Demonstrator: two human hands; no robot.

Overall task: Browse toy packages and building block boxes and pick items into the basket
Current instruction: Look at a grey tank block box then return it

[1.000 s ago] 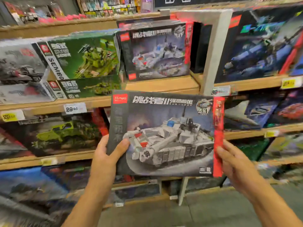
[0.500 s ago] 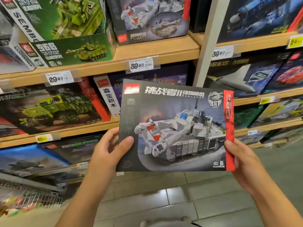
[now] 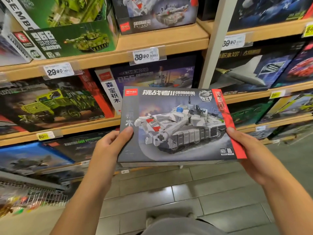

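Both hands, left hand [image 3: 108, 146] and right hand [image 3: 250, 153], grip the tank box [image 3: 176, 126], fingers curled behind it.

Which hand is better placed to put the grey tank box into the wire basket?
Probably the left hand: the wire basket lies low on that side. The right hand grips the tank box on the far edge.

Open room is left over the grey tiled floor [image 3: 211, 189] across the lower centre and right of the frame. The wooden shelves [image 3: 162, 43] above are packed with boxes. At lower left, passage is barred by a wire basket [image 3: 35, 195].
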